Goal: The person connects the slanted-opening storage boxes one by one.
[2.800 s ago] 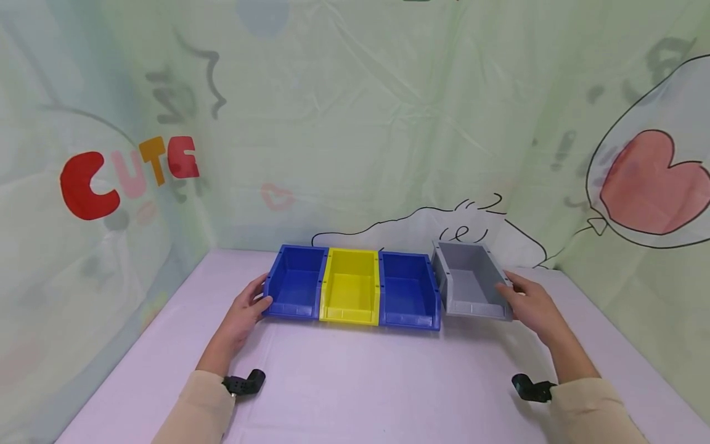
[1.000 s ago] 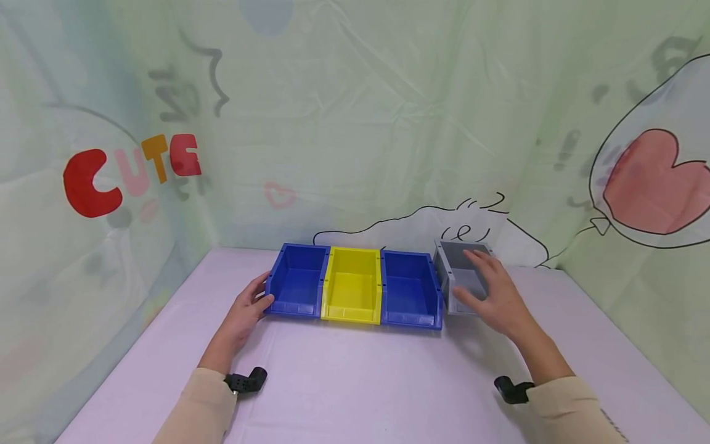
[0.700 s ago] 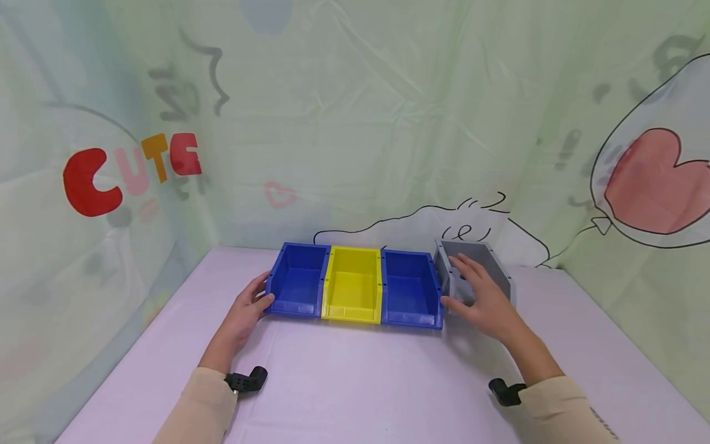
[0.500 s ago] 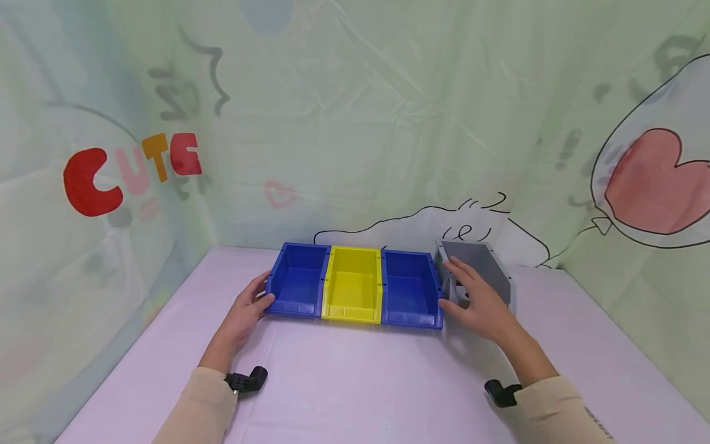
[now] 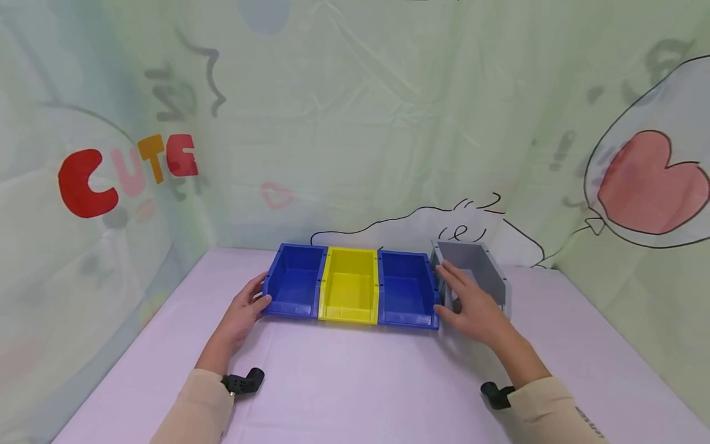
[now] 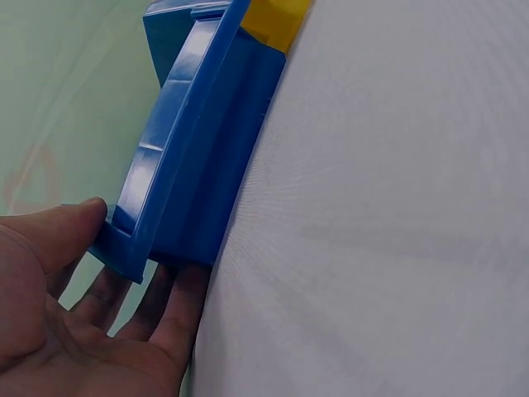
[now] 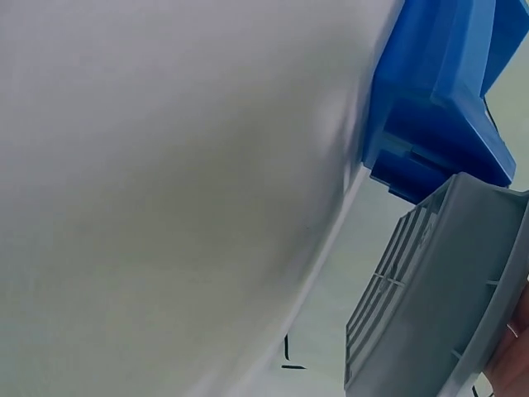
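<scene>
Blue, yellow and blue plastic storage bins stand side by side: the left blue bin (image 5: 296,287), the yellow bin (image 5: 350,293) and the right blue bin (image 5: 405,287). A grey storage bin (image 5: 487,271) adjoins the right end. In the right wrist view, the grey bin (image 7: 463,281) is tilted against the blue side, with a gap below it. My left hand (image 5: 240,316) grips the left blue bin's outer wall, thumb at its front corner. My right hand (image 5: 478,313) extends its fingers over the grey bin's left wall; its thumb meets the right blue bin's front corner.
A white-covered table (image 5: 355,382) lies under the bins and extends toward me. Behind and beside it hangs a pale green printed curtain (image 5: 355,135), close to the bins' backs. Black wrist cameras sit at both sleeves.
My right hand has let go of the grey bin's right wall and moved left to the seam beside the right blue bin. My left hand has kept its grip.
</scene>
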The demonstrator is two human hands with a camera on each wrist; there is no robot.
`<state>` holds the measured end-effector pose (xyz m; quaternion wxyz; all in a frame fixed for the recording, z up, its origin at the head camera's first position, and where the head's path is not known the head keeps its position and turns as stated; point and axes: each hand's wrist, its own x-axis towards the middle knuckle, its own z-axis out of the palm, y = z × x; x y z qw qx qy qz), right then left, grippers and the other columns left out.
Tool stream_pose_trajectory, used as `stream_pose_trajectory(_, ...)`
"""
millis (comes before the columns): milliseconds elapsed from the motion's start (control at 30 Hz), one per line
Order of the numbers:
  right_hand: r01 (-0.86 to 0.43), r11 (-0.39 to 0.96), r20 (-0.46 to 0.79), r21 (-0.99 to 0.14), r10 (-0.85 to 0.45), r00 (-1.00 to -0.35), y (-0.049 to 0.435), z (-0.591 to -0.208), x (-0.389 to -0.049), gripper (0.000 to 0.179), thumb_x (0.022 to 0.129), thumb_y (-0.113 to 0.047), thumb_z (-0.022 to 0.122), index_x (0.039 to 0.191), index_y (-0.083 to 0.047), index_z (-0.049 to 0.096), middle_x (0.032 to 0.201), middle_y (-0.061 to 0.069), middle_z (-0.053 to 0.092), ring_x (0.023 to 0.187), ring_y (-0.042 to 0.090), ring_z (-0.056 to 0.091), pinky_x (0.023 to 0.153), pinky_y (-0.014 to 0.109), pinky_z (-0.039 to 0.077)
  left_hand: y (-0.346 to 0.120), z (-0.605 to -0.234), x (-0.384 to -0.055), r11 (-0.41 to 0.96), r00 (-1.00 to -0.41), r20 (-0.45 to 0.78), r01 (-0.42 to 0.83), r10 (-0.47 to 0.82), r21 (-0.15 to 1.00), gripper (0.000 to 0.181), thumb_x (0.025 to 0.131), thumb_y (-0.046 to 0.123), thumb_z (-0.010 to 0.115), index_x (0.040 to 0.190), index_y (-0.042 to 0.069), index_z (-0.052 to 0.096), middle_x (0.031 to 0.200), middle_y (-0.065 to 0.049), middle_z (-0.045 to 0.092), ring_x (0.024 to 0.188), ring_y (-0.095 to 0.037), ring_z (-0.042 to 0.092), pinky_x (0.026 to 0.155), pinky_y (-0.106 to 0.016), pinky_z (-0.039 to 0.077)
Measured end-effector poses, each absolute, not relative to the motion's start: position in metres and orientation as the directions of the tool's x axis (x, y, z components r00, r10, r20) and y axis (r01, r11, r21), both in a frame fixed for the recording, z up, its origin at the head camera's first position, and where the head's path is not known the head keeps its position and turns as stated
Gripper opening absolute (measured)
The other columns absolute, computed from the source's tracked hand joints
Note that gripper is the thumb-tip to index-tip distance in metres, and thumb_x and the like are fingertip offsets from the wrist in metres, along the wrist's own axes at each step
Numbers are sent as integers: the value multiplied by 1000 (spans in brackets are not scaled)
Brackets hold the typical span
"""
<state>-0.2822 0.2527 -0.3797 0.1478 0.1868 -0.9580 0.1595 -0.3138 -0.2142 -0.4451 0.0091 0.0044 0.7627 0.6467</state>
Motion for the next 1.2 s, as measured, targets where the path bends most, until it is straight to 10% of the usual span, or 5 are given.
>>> stream_pose_trajectory(1200, -365, 887, 249, -283, -300, -921, 254, -387, -283, 84, 96, -23, 74, 164, -10, 26, 171, 17, 22, 146, 54, 37, 105, 71, 44, -214, -442, -311, 140, -998, 12, 20, 57, 990, 60, 109, 6, 47, 165, 17, 26, 169, -20, 24, 156, -42, 26, 124, -57, 31)
